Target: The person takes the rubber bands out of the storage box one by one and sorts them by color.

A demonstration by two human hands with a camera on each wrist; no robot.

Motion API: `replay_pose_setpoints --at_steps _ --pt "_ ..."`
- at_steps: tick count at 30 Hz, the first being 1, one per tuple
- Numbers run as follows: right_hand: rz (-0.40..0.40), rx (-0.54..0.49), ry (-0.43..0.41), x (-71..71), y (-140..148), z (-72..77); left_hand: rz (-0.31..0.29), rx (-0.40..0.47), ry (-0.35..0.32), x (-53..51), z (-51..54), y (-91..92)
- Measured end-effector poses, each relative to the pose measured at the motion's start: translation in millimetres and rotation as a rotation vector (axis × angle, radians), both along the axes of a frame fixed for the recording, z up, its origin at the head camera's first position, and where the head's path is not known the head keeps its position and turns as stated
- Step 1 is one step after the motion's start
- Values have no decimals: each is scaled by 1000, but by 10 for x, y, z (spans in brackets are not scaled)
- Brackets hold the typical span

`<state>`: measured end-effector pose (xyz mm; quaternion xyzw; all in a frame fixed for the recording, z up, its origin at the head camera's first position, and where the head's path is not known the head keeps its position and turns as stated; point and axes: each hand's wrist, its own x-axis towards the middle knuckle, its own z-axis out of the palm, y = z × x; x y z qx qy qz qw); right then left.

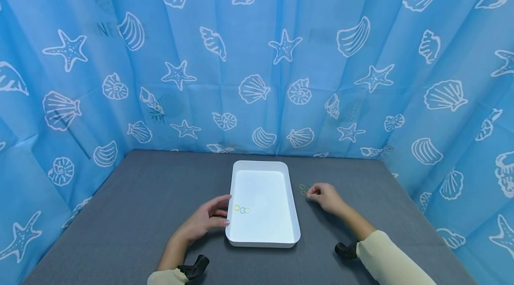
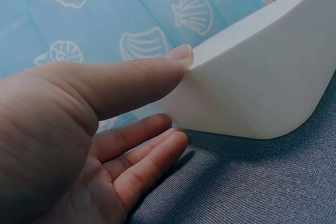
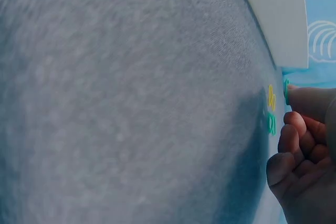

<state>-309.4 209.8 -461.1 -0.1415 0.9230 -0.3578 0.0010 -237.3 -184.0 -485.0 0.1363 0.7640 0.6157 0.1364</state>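
Pinching a green ring (image 3: 286,93), the right hand (image 1: 326,198) could slip, dropping it outside the white rectangular tray's (image 1: 267,189) right edge.

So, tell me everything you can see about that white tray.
The white tray is a plain, open-topped rectangle with rounded corners, upright walls and a flat floor; its smooth surface looks like plastic. It rests upright on the grey table, its long sides running away from the person. Three thin rings, yellowish and bluish, lie inside near the left wall. The person's left hand touches its left side, thumb tip at the rim.
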Motion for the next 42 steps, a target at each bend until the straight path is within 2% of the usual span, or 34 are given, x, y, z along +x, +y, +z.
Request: replay_pose_setpoints --at_steps 14,25,34,42 --pt "-80 53 8 -9 91 -66 1 3 -1 9 3 3" --pt "-75 78 21 -57 105 -121 5 -5 4 9 12 7" --pt "-100 72 12 -51 87 -121 -7 8 10 12 -2 -6" --pt "-116 7 4 -53 114 -104 0 9 7 14 2 5"
